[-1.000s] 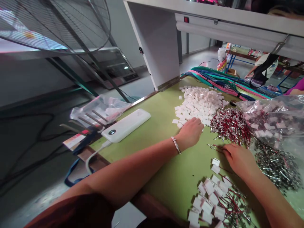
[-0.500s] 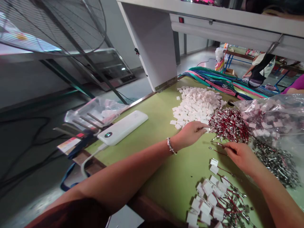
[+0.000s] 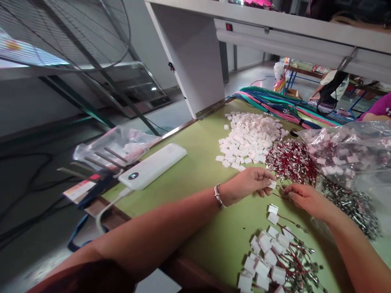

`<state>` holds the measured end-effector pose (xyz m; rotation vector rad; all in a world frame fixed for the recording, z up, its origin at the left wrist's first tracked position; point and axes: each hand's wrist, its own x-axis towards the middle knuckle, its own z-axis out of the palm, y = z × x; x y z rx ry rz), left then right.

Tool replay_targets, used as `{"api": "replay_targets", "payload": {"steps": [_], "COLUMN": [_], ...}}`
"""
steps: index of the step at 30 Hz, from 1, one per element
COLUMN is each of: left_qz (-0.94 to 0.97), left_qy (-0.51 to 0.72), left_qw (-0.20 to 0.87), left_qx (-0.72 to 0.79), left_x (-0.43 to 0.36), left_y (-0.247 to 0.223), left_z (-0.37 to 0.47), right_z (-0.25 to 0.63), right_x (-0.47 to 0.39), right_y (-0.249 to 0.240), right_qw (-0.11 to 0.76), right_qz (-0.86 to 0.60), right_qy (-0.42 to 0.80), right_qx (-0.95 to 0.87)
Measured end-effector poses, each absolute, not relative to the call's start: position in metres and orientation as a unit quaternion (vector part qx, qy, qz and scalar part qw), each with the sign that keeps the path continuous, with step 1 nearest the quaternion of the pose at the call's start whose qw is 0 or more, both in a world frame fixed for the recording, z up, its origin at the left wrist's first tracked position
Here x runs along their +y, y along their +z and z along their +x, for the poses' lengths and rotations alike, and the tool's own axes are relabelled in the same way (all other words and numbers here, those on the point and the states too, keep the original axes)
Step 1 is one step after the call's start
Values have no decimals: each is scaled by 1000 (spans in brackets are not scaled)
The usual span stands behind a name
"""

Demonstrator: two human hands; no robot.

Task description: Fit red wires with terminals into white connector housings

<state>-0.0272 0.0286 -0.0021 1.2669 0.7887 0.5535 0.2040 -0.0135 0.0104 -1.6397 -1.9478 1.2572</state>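
My left hand (image 3: 252, 183), with a bracelet at the wrist, pinches a small white connector housing (image 3: 272, 184) between thumb and fingers. Close to its right, my right hand (image 3: 302, 197) is closed on a short red wire (image 3: 282, 188) with a metal terminal at its end, pointing at the housing. Whether wire and housing touch, I cannot tell. Behind the hands lie a heap of loose white housings (image 3: 249, 136) and a pile of red wires with silver terminals (image 3: 291, 160). Nearer to me is a cluster of housings with wires attached (image 3: 270, 254).
A white power bank (image 3: 155, 166) with a cable lies at the table's left edge, by a clear plastic bag (image 3: 116, 142). Bundled coloured wires (image 3: 275, 103) run along the back. Right are a bag of white parts (image 3: 345, 146) and dark metal terminals (image 3: 351, 203). A fan guard (image 3: 76, 36) stands left.
My left hand has drawn back from the heap toward me, bringing the white housing near the wire end in my right hand. The right hand has stayed nearly in place.
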Motion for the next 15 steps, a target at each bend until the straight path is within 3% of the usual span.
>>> {"api": "replay_targets", "payload": {"steps": [5,15], "left_qz": [513,458], "left_qy": [275,271], "left_qw": [725,764], "left_qx": [368,366], "left_x": [27,27], "left_y": [-11,-5], "left_z": [-22,-21], "right_z": [196,185], "right_x": [-18,-28], "right_y": [17,15], "right_qw": [200,184], "right_qz": [-583,-586], "right_qy": [447,323], "right_qx": [-648,-720]}}
